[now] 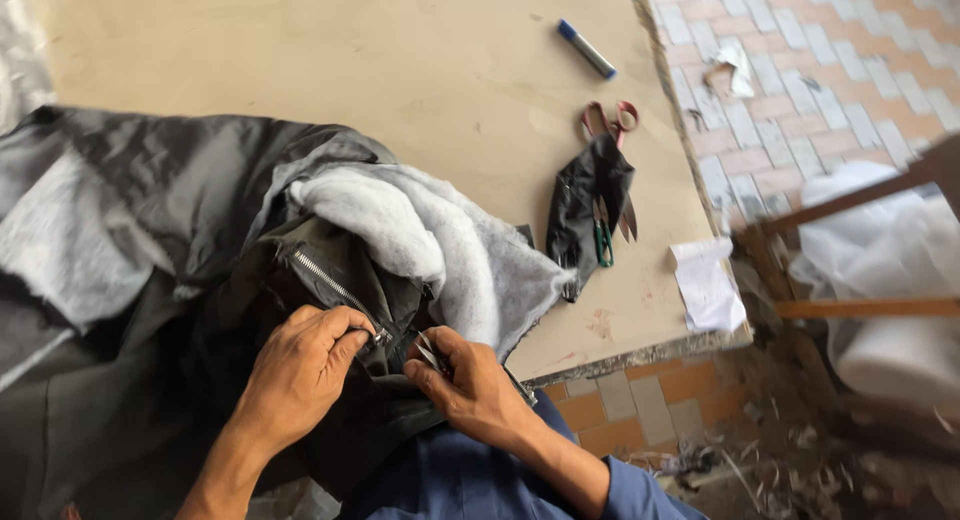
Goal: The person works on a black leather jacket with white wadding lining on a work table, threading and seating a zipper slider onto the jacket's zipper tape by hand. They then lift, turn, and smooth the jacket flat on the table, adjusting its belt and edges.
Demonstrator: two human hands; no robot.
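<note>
Blue fabric (450,480) is seen closest to the camera, just below the two hands, which are closed on a dark jacket (150,380) draped over the near left edge of the surface (400,70). A silver zipper (335,290) is pinched by the left hand (300,375) at its lower end, while a small metal tool (430,352) is gripped between the fingers of the right hand (470,385) just beside it. Grey fleece lining (440,250) is turned out above the hands, and near the right edge are laid red-handled scissors (612,130), a green-handled snipper (604,242) on a black scrap (580,205), and a blue-capped marker (586,49).
</note>
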